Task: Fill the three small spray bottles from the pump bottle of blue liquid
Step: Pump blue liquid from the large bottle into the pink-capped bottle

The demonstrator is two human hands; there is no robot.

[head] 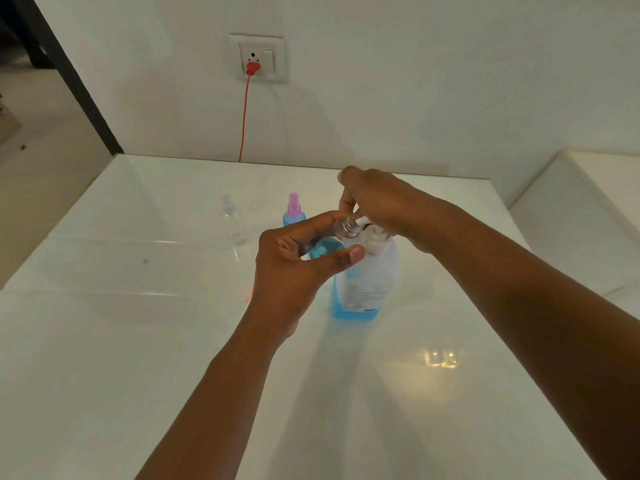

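Pump head (372,233) under right hand (384,206)

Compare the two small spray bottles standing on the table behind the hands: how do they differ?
The left spray bottle looks clear and empty; the right spray bottle holds blue liquid. The left one's top is pale or clear, while the right one's is pink. The left one stands farther from the pump bottle than the right one. Both stand upright, capped and untouched on the white table.
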